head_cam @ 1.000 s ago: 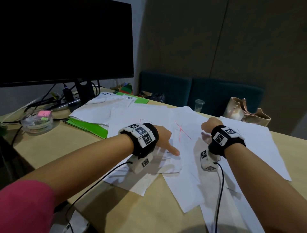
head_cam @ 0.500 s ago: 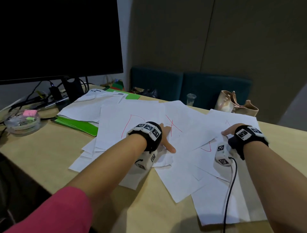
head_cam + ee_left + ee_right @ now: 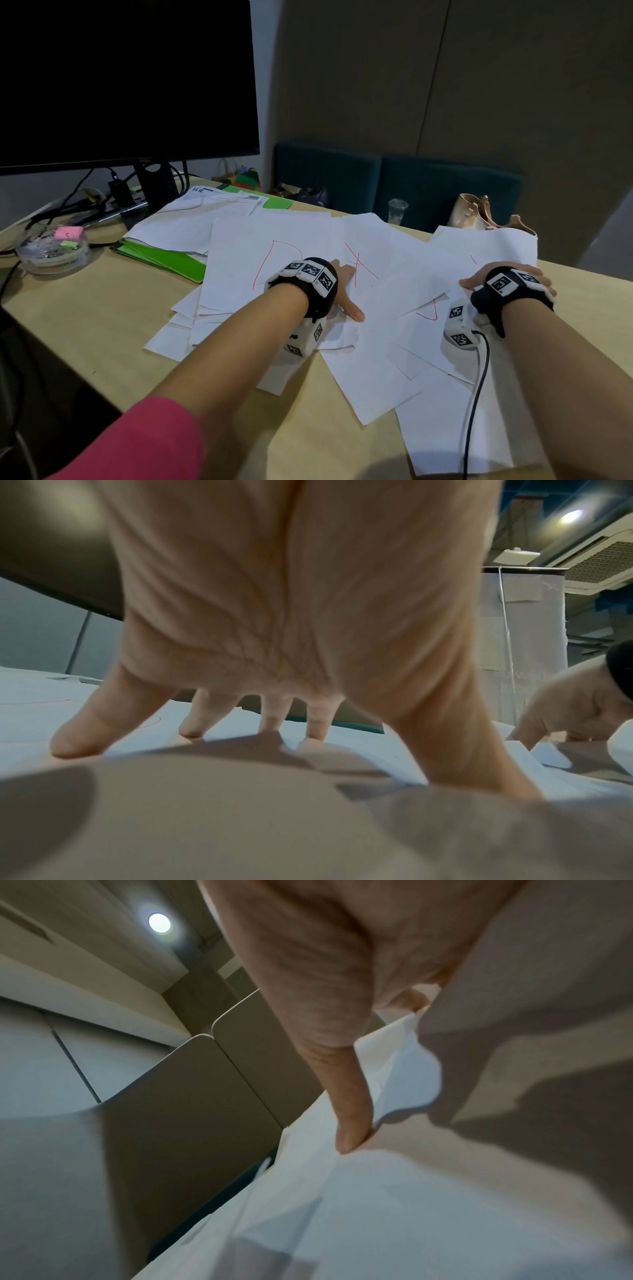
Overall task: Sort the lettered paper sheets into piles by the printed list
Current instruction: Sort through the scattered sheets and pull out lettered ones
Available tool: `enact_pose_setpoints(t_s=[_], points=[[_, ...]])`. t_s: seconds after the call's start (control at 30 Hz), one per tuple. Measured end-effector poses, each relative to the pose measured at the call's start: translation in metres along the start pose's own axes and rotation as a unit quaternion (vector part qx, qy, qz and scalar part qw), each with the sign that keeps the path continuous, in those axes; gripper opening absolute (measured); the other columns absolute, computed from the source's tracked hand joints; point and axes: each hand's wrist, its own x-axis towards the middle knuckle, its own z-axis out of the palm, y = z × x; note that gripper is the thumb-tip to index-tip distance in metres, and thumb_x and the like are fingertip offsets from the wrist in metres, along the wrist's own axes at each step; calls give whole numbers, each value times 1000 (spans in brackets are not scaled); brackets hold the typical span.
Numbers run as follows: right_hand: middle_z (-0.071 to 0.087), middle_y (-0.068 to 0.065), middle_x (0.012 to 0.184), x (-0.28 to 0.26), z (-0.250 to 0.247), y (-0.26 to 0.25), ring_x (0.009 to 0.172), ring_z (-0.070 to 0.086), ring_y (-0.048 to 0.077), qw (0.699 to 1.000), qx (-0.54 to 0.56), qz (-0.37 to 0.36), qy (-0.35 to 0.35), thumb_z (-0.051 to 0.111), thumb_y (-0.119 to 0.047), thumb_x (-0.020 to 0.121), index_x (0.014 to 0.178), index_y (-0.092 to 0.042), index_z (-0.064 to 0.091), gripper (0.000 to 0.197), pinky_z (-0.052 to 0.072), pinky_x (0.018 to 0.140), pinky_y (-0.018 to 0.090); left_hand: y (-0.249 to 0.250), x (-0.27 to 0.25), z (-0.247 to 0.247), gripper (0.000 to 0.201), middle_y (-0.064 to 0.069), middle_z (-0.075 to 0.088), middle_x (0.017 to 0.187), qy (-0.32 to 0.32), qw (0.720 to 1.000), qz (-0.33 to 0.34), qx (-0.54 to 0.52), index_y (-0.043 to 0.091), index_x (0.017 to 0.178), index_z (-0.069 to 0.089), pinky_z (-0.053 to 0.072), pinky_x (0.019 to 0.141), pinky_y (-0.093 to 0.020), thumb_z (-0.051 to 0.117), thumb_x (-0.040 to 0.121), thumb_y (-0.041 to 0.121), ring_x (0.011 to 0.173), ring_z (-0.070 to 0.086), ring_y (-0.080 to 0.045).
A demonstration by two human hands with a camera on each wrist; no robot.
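Both hands (left [image 3: 344, 291], right [image 3: 479, 279]) press spread-fingered on skewed, overlapping sheets [image 3: 394, 287].

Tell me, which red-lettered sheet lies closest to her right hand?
The sheet with the red J, just inward of the right hand; the D sheet and X sheet lie by the left hand.

You have two hands on the tabletop [image 3: 102, 315]: your left hand [image 3: 344, 291] and your right hand [image 3: 479, 279]. Three sheets show a red mark plainly: one with a D [image 3: 277, 260], one with an X [image 3: 359, 263], one with a J [image 3: 430, 310]. The loose white sheets overlap too much for an exact count. You also have one monitor [image 3: 126, 82], one green folder [image 3: 161, 257], one clear dish [image 3: 53, 248], one plastic cup [image 3: 397, 210] and two teal cushions [image 3: 329, 178].
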Motion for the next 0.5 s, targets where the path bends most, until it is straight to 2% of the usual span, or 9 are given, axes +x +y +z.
enact_pose_setpoints(t_s=[0.07, 0.13, 0.2, 0.27, 0.33, 0.43, 0.5], points=[[39, 19, 129, 25, 17, -4, 116, 43, 39, 1000, 21, -20, 2, 74, -66, 57, 137, 0, 30, 112, 37, 92, 49, 0, 0, -1, 111, -5, 41, 132, 0, 1000, 1, 2, 26, 134, 35, 47, 87, -50, 71, 44, 81, 112, 51, -32], [40, 17, 124, 29, 26, -9, 113, 43, 43, 999, -10, -31, -5, 69, -64, 55, 137, -6, 35, 106, 37, 85, 53, -1, 2, 0, 118, -4, 41, 133, 3, 1000, -3, 7, 26, 135, 33, 47, 86, -49, 68, 39, 84, 114, 51, -32], [39, 17, 116, 24, 25, -13, 111, 40, 42, 998, -13, -56, 33, 68, -44, 61, 126, -10, 44, 78, 37, 85, 53, -1, 5, 2, 117, -3, 43, 127, 6, 1000, -5, 15, 27, 132, 35, 48, 83, -48, 66, 36, 86, 108, 53, -31], [39, 23, 127, 1, 11, -16, 122, 35, 41, 997, 16, -69, 24, 58, -25, 78, 123, -6, 45, 50, 32, 99, 53, -2, 8, 4, 117, -3, 45, 122, 3, 1000, -7, 16, 27, 129, 37, 49, 82, -48, 65, 32, 87, 103, 54, -30], [42, 23, 132, 0, 2, -22, 124, 33, 37, 994, 26, -83, 69, 49, -16, 88, 118, -3, 51, 33, 27, 105, 49, -2, 6, 2, 115, -2, 45, 120, -3, 1000, -11, 12, 27, 129, 37, 50, 82, -48, 67, 34, 86, 102, 54, -30], [51, 21, 127, -5, -5, -40, 126, 37, 38, 977, 37, -133, 162, 47, -12, 86, 115, -7, 59, 32, 27, 104, 48, -1, 1, -1, 111, -3, 44, 123, -5, 1000, -16, -7, 24, 131, 36, 48, 87, -49, 73, 43, 79, 107, 53, -30], [59, 17, 117, -18, -11, -53, 122, 42, 35, 967, 16, -169, 191, 48, -8, 81, 109, -12, 60, 31, 24, 101, 47, -1, -1, 0, 126, -6, 39, 138, 11, 999, -31, -29, 26, 142, 25, 46, 94, -52, 73, 39, 80, 119, 49, -33]])
